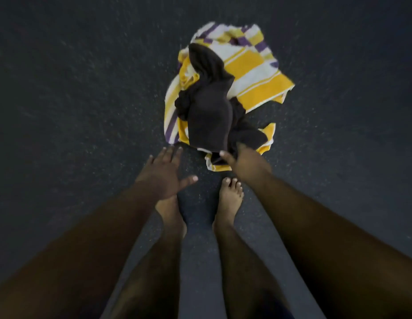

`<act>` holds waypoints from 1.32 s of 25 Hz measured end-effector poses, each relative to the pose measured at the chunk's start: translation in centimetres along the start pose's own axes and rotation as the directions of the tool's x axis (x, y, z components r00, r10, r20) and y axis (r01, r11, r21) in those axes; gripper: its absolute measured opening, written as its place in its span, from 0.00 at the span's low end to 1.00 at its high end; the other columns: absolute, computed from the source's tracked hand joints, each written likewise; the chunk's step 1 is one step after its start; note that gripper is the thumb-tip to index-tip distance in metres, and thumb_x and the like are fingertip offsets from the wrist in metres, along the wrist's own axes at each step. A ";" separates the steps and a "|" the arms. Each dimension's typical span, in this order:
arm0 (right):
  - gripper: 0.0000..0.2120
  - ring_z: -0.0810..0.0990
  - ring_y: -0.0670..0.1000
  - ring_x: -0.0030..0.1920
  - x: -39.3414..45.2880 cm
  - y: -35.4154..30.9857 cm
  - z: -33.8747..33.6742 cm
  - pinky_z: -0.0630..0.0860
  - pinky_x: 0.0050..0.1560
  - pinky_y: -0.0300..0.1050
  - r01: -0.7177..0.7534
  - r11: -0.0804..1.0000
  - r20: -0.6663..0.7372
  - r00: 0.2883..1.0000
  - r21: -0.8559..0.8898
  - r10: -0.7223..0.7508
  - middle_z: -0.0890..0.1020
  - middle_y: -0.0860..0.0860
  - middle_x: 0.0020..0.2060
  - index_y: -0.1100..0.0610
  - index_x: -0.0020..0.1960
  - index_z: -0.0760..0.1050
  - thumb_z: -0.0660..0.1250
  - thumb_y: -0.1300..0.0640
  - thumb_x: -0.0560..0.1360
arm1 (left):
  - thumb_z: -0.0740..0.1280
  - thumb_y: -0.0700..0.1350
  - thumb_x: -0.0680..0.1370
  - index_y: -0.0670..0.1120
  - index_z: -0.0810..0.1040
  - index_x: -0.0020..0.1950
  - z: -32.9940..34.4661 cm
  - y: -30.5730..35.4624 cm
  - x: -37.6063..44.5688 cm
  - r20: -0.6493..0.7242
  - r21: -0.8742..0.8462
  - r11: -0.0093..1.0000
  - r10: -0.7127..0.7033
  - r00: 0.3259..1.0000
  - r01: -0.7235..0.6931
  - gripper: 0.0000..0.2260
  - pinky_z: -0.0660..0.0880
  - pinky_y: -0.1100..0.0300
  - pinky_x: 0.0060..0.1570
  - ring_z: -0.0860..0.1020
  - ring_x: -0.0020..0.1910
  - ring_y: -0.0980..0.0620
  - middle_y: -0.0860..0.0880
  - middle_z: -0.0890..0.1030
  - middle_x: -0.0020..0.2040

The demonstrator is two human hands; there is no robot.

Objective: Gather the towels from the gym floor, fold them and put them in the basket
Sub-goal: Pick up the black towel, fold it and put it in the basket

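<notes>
since your right hand [237, 157] already pinches the near end of the dark towel [209, 111], which runs straight ahead over the striped towel [253, 65] on the floor [85, 88], your spread, empty left hand [164, 171] sits just beside its near-left edge.

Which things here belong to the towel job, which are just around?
Job: black towel, gripped by right hand; striped yellow, white and purple towel beneath it; left hand, fingers spread, holding nothing.
Around: dark speckled floor; bare feet.

Bare arms [89, 245], bare legs and bare feet [230, 199]; no sleeves visible.
</notes>
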State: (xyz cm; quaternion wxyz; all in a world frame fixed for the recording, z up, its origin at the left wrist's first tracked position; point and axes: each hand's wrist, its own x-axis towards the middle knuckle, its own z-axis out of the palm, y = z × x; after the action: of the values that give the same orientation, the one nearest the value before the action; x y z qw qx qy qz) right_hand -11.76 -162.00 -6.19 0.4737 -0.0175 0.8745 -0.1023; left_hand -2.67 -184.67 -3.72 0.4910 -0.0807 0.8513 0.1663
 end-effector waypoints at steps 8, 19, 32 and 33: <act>0.14 0.78 0.61 0.58 5.7 -1.9 4.2 0.65 0.47 0.46 -0.155 0.932 -0.072 0.979 0.326 0.189 0.81 0.58 0.54 0.60 0.58 0.75 0.66 0.49 0.81 | 0.54 0.73 0.77 0.49 0.39 0.83 2.9 -3.1 3.7 0.085 -0.073 0.995 -0.063 0.994 0.069 0.46 0.47 0.44 0.79 0.43 0.83 0.47 0.46 0.41 0.84; 0.10 0.73 0.46 0.39 -23.3 -9.4 -11.9 0.69 0.38 0.46 0.449 0.862 -0.165 0.892 0.234 -0.420 0.73 0.44 0.37 0.52 0.42 0.69 0.69 0.56 0.79 | 0.54 0.73 0.78 0.48 0.40 0.84 -9.2 2.4 -27.3 -0.023 -0.245 0.963 -0.120 0.993 0.111 0.45 0.45 0.42 0.80 0.42 0.83 0.47 0.47 0.41 0.84; 0.09 0.83 0.52 0.55 -52.5 -21.1 -14.0 0.76 0.57 0.46 0.943 0.270 0.393 0.327 -0.193 -0.859 0.85 0.49 0.54 0.51 0.58 0.81 0.66 0.53 0.80 | 0.44 0.82 0.65 0.50 0.39 0.83 1.1 12.5 -65.7 -0.067 -0.860 0.371 -0.762 0.644 0.350 0.55 0.45 0.46 0.80 0.43 0.83 0.49 0.48 0.40 0.84; 0.09 0.83 0.52 0.56 -54.8 -22.2 -13.1 0.76 0.56 0.46 0.953 0.179 0.445 0.274 -0.243 -0.853 0.85 0.48 0.54 0.50 0.58 0.81 0.66 0.52 0.80 | 0.40 0.82 0.60 0.50 0.38 0.83 2.7 13.3 -67.8 -0.057 -0.890 0.315 -0.794 0.606 0.330 0.59 0.45 0.46 0.80 0.42 0.83 0.49 0.49 0.39 0.84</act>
State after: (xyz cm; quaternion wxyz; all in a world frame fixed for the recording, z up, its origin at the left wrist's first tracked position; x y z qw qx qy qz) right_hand 6.01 -174.59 50.35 0.3867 -0.6574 0.6300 -0.1461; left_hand 29.71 -173.07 56.25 0.1862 -0.6395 0.6746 0.3182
